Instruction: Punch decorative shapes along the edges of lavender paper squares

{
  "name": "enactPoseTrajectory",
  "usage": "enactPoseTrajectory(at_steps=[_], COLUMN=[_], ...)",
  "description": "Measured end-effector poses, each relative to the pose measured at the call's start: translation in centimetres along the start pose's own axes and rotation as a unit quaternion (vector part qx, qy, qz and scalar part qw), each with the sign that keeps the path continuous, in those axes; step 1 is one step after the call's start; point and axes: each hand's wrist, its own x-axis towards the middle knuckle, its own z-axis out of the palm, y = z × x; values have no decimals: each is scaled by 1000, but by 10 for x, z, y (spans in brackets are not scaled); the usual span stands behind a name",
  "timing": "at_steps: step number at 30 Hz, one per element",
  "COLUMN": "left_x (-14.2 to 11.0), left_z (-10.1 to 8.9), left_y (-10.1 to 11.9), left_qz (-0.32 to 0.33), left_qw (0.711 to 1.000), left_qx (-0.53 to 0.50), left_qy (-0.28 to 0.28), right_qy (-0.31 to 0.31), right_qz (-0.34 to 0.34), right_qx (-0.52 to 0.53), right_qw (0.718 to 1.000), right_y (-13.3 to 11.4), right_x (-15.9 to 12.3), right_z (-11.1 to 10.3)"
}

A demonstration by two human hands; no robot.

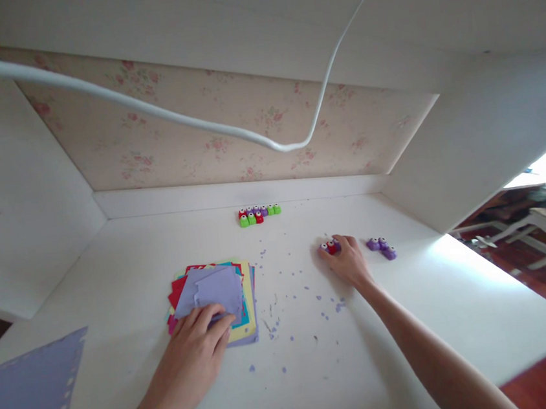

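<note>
My left hand [198,349] lies on a loose stack of coloured paper [248,285], its fingers bent a little and apart over the purple sheets [216,285] on top. Red, yellow and blue edges stick out beneath. Over to the right, my right hand [350,263] has thumb and fingers closed around a short row of small purple and red craft paper punches [331,248], which sit on the white table. Part of that row is hidden by the fingers. Just right of this hand are several purple punches [379,245].
Two rows of red, purple and green punches [258,215] stand near the back. Purple paper scraps [324,316] are scattered mid-table [314,369]. A purple sheet [34,399] with notched edges lies at the left. A white cable [226,130] hangs across the front of the view.
</note>
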Motion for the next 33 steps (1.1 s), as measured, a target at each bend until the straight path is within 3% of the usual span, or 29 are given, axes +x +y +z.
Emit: enactPoseTrajectory(at_steps=[6, 12, 18, 27, 33], left_x=[-1, -1, 1, 1, 1], left_z=[5, 3, 3, -4, -4], left_y=[-3, -2, -2, 2, 3], left_qz=[-2, -2, -5, -14, -13], left_qw=[1000, 1000, 1000, 1000, 1000], left_qx=[-8, -10, -8, -8, -17], left_qy=[15, 8, -4, -20, -11], right_qy=[-23, -9, -2, 10, 8], right_qz=[-21, -14, -10, -20, -13], right_qx=[37, 50, 48, 63, 63], right_qw=[999, 999, 999, 998, 998], right_y=[-82, -125, -136, -128, -129], right_x=[35, 69, 86, 71, 76], right_z=[43, 73, 85, 78, 78])
